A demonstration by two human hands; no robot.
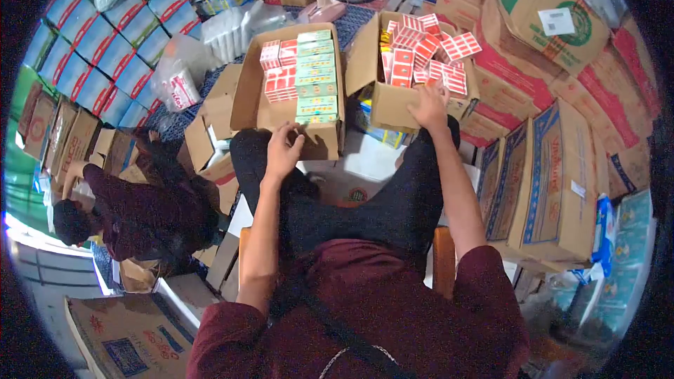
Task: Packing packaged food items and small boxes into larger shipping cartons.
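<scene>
My left hand (286, 150) rests at the near edge of an open cardboard carton (253, 100), its fingers apart and bent, with nothing visible in them. Inside that carton, a row of green boxes (316, 76) runs along the right side. Red-and-white packs (280, 84) are stacked beside them on the left. My right hand (429, 107) reaches over the near wall of a second open carton (392, 110). Its fingertips are at red-and-white packs (447, 76) heaped loosely there; whether they grip one is hidden. Some yellow packs (386, 39) show at this carton's left side.
Large cartons (547, 179) are stacked along the right. Blue-and-white boxes (100, 58) form a stack at far left. Another person (152, 210) bends among cartons on the left. Plastic-wrapped goods (181, 84) and a pink stand base (322, 9) lie beyond the left carton.
</scene>
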